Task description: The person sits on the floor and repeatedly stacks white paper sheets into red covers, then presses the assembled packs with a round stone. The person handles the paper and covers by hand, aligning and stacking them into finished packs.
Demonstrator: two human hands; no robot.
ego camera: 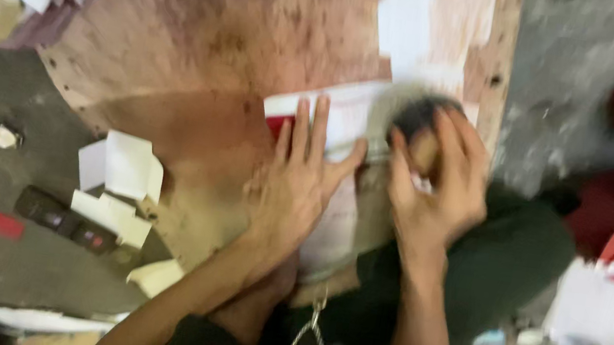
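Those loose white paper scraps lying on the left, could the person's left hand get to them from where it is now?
Probably yes. The left hand lies flat on the red and white sheet, holding nothing, and the white paper scraps lie on its own side with only bare board between.

Bare board [207, 28] lies open above the hands; paper scraps [121, 169] seemingly crowd its left edge.

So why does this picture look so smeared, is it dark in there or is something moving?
In the head view the whole frame is motion-blurred; the right hand and the dark round thing it grips smear most. The left hand, flat on the white and red sheet, is slightly clearer. Light is dim and warm, with a soft shadow on the wooden board; no glare.
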